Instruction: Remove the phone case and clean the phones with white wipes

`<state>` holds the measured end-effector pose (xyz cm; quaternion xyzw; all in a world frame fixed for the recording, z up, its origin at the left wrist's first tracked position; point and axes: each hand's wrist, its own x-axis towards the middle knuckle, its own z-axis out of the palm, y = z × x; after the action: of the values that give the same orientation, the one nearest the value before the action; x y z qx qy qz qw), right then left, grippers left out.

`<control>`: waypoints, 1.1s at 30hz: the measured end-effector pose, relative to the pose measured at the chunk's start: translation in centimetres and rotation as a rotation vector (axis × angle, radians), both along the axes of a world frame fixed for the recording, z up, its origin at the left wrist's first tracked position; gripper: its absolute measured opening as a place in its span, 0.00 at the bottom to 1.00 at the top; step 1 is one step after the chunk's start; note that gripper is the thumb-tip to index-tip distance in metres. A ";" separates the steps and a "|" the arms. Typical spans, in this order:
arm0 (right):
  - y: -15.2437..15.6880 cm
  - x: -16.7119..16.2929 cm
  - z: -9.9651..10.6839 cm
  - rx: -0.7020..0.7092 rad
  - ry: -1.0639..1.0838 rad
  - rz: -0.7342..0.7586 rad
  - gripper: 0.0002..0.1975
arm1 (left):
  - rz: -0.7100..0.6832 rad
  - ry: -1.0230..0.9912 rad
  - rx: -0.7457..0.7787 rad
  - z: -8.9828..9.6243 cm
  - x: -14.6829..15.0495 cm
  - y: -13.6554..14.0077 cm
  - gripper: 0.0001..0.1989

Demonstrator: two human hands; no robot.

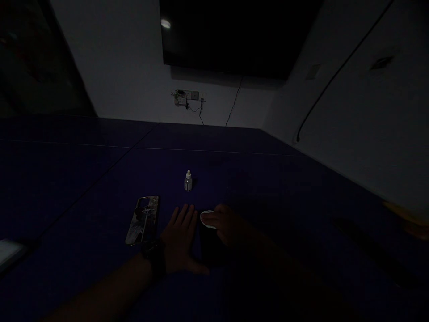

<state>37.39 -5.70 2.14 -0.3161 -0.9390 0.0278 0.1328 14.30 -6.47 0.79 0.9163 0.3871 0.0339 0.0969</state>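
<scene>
My left hand [181, 241] lies flat on the dark blue table with its fingers spread, along the left side of a black flat rectangle [209, 250] that looks like a phone. With its fingers, my right hand [229, 223] presses a round white cotton pad [208, 225] onto the far end of that black rectangle. Much of the right hand and forearm is lost in shadow. A patterned phone case [144, 220] with a camera cut-out rests left of my left hand. Beyond both hands a small dropper bottle [188, 182] with a white top stands upright.
The room is very dark. At the left edge sits a pale object [10, 252], cut off by the frame. A long dark shape [372, 250] and something yellow [405, 213] lie to the right. A screen [228, 36] and sockets [191, 95] with cables are on the far wall.
</scene>
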 end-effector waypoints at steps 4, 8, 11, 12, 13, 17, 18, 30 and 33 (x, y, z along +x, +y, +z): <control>-0.2 -0.9 0.1 0.008 0.030 -0.112 0.27 | 0.000 -0.012 0.033 0.0 0.0 -0.1 0.68; 0.0 -0.4 0.4 -0.005 -0.019 -0.145 0.23 | 0.002 -0.005 0.051 -0.3 -0.1 -0.3 0.66; 0.0 -0.5 0.4 -0.004 -0.051 -0.085 0.22 | -0.004 -0.008 0.062 -0.5 -0.1 -0.2 0.66; -0.1 -0.7 0.4 -0.001 -0.051 -0.083 0.23 | -0.006 -0.010 0.066 -0.6 -0.2 -0.1 0.66; -0.1 -1.0 0.4 0.007 -0.047 -0.097 0.25 | -0.007 -0.010 0.069 -0.6 -0.2 -0.1 0.66; -0.3 -1.6 0.4 0.004 -0.020 -0.183 0.27 | 0.001 -0.001 0.054 -0.6 -0.2 -0.1 0.67; -0.4 -1.6 0.5 -0.009 -0.014 -0.178 0.27 | 0.001 0.001 0.047 -0.5 -0.1 -0.1 0.66; -0.1 -0.8 -0.4 -0.057 0.016 -0.160 0.30 | 0.003 -0.001 0.039 0.0 -0.1 -0.2 0.66; -0.1 -0.2 -0.5 -0.098 0.023 -0.100 0.29 | 0.005 0.003 0.035 0.1 -0.1 -0.3 0.66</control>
<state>37.19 -5.80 1.64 -0.3683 -0.9180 0.0709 0.1290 14.19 -6.72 0.84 0.9169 0.3889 0.0393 0.0802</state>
